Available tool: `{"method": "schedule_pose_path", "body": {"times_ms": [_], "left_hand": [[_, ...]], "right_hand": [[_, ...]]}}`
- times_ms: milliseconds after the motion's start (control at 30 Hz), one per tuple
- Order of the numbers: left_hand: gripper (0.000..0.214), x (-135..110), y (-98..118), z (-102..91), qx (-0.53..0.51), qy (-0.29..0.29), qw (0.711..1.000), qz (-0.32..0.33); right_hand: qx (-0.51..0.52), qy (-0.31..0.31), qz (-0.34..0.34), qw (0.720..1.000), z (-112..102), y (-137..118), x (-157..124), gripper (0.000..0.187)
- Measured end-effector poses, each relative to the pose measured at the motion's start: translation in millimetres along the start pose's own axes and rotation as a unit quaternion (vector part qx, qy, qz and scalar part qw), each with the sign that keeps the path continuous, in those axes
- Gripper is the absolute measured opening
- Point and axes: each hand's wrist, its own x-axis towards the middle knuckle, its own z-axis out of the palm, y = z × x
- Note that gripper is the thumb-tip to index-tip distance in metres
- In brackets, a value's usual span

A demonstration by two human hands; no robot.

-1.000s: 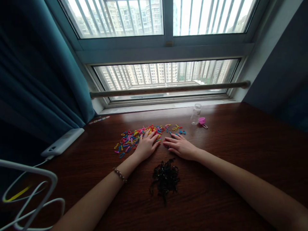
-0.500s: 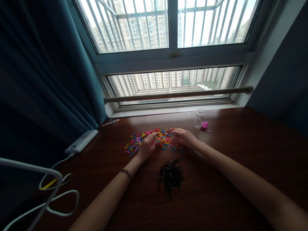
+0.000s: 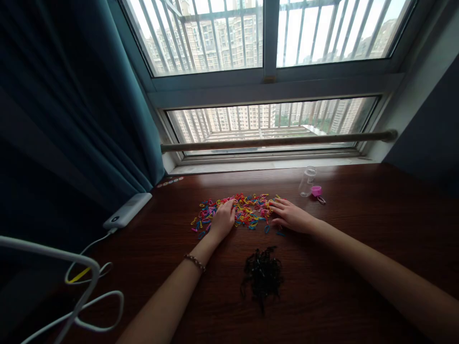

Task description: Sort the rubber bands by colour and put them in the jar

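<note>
A loose heap of small colourful rubber bands (image 3: 247, 217) spreads over the dark wooden table. My left hand (image 3: 223, 220) rests on the left half of this heap, back upward. Its fingers bend down into the bands, so their tips are hidden and I cannot tell if they grip any. At the heap's right edge lies my right hand (image 3: 292, 216), palm down, fingers apart and touching the outermost bands. A separate tangle of black bands (image 3: 263, 276) lies closer to me, between my forearms, touched by neither hand.
Beyond my right hand stand a clear bottle (image 3: 307, 181) without its lid and a pink cap (image 3: 316, 191) with a loop. At left are a white power bank (image 3: 127, 210) and a looped white cable (image 3: 95, 267). A curtain (image 3: 118, 110) and window border the table.
The whole view has shifted slightly, moving things right and down. My right hand's fingers have spread more over the heap's right edge. My left hand's fingers are bent further down into the bands.
</note>
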Motion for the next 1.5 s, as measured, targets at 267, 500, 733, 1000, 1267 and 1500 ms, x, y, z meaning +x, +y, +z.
{"method": "schedule_pose_path", "body": {"times_ms": [267, 500, 733, 1000, 1267, 1500], "left_hand": [[0.040, 0, 11, -10.5, -0.055, -0.011, 0.994, 0.094], [0.030, -2, 23, -18.7, -0.061, -0.098, 0.974, 0.197], [0.028, 0, 19, -12.6, -0.068, -0.068, 0.976, 0.195], [0.027, 0, 17, -10.6, -0.066, -0.068, 0.976, 0.198], [0.028, 0, 18, -11.9, -0.059, -0.061, 0.976, 0.200], [0.024, -1, 14, -9.2, -0.010, -0.019, 0.989, 0.145]], "right_hand": [[0.010, 0.052, -0.003, 0.999, -13, -26, 6, 0.036], [-0.037, 0.008, -0.007, 0.999, 0, -41, -15, 0.048], [-0.059, 0.089, 0.031, 0.994, -6, -40, -38, 0.027], [0.043, 0.168, 0.062, 0.983, -24, -21, -23, 0.026], [0.046, 0.099, -0.022, 0.994, -6, -15, 38, 0.028], [-0.019, -0.015, -0.010, 1.000, 9, -4, 31, 0.042]]}}
